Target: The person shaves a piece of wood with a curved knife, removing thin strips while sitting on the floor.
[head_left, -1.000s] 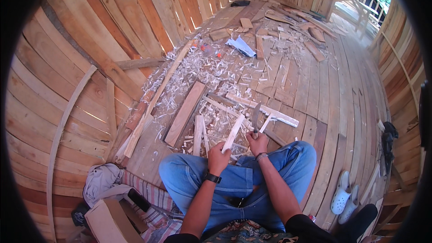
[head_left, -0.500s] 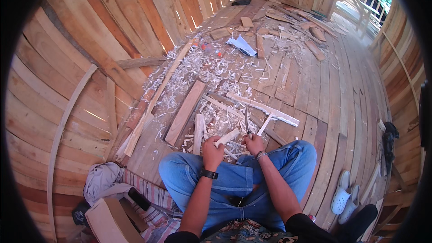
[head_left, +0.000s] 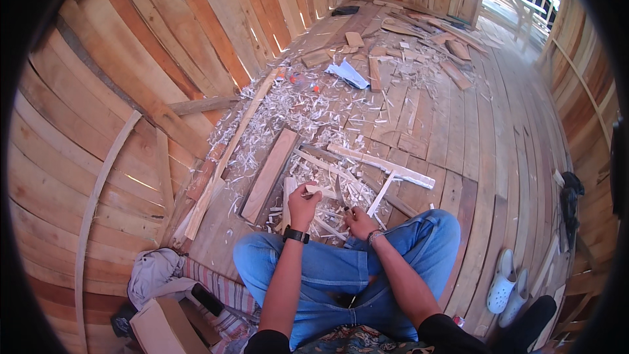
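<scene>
My left hand (head_left: 303,207) is closed around a short, pale piece of wood (head_left: 321,191), whose free end points right. In my right hand (head_left: 361,223) is the dark handle of a knife, and its narrow blade (head_left: 339,190) rises up and to the left, close to the end of the wood. Whether blade and wood touch, I cannot tell. Both hands are above my crossed legs in blue jeans (head_left: 327,265). Pale wood shavings (head_left: 354,187) and thin sticks lie on the floor just beyond them.
A reddish plank (head_left: 270,176) lies left of the shavings, and a pale strip (head_left: 381,165) lies beyond my right hand. Left of me are a cardboard box (head_left: 157,330), a striped cloth and a phone (head_left: 208,299). Pale clogs (head_left: 503,282) are at right. Scrap boards lie farther off.
Both hands have shifted slightly left, the left one also a little farther away. The piece of wood now points more sideways, and the knife blade leans more to the left.
</scene>
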### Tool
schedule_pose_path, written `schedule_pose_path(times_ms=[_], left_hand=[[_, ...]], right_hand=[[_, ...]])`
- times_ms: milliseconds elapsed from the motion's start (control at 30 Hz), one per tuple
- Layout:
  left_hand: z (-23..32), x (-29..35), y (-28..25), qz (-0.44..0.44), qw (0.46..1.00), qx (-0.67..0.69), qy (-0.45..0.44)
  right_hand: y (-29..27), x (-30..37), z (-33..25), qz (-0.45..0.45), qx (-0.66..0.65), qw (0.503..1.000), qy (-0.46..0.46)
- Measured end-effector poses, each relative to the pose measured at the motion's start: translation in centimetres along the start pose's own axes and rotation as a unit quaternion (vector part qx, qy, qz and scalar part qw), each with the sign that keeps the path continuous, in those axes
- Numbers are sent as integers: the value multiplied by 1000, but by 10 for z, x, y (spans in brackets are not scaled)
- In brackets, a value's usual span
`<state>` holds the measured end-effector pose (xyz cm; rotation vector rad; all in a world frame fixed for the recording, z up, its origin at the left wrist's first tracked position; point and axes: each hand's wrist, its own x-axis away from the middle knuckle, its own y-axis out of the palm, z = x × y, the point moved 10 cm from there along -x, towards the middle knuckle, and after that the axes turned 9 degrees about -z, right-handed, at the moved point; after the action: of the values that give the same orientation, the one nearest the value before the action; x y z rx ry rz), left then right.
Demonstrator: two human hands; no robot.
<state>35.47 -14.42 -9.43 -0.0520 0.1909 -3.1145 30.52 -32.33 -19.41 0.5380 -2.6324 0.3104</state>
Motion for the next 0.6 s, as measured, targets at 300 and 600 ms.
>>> schedule_pose_path(times_ms=[300,600], left_hand=[[-3,6,-4,68,994,-75,30],[-27,5,-18,108,928,-355,-36]], right_hand=[[13,21,-34,66,138,983,-100],[21,23,-39,108,207,965,-120]])
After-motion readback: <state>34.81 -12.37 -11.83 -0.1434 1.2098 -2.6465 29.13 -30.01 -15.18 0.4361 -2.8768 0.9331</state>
